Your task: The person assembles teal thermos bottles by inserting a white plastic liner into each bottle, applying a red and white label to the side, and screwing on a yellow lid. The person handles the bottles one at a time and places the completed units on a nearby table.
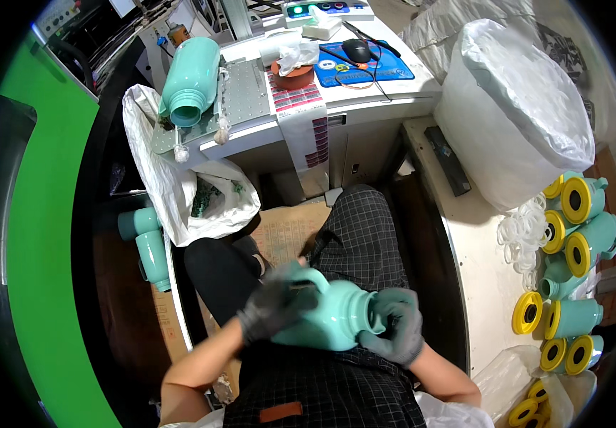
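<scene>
A glossy teal jug (333,317) with a loop handle lies sideways across my lap, its open mouth toward the right. My right hand (398,328), in a grey glove, has its fingers curled on the rim of that mouth. Over the left side of the jug, by the handle, is my left hand (277,304), also grey-gloved; motion blurs its fingers, so their grip is unclear. Part of the jug's body is hidden behind the left hand.
A larger teal jug body (192,82) lies on the perforated metal plate (249,89) at the back left. A white sack (172,178) hangs below. At right stand a big white bag (511,114), translucent rings (522,232) and several yellow-based teal jugs (576,318). Yellow parts (524,412) fill another bag.
</scene>
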Available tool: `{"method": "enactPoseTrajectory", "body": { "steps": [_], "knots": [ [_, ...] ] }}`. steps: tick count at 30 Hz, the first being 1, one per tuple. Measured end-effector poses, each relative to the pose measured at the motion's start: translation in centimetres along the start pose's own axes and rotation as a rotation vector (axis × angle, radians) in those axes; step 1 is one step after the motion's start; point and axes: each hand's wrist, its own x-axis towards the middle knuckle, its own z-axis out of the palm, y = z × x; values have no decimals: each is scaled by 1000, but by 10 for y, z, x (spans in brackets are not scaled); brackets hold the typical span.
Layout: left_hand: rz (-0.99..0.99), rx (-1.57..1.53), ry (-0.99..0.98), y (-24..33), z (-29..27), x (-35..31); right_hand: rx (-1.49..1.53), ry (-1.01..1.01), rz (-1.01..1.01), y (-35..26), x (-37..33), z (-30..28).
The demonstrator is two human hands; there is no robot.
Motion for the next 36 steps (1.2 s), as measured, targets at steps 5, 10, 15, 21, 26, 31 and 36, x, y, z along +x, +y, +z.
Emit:
{"method": "enactPoseTrajectory", "body": {
  "steps": [5,10,15,21,26,31,36],
  "knots": [
    [51,-70,-82,58,4,30,514,-146,1009,-21,-27,-30],
    [-483,-762,339,-31,-2,124,728,344,897,1,-40,-51],
    [-840,-838,415,-185,22,207,503,621,562,20,-30,-49],
    [-585,-972,324,-155,75,194,-59,520,447,39,-55,-39],
    [-452,-564,655,-91,77,162,-22,497,436,43,-58,-27],
    [-255,-186,954,-54,48,176,-47,498,394,47,-57,-26],
    [-440,-583,726,-77,50,164,-27,523,346,53,-65,-13]
  ]
}}
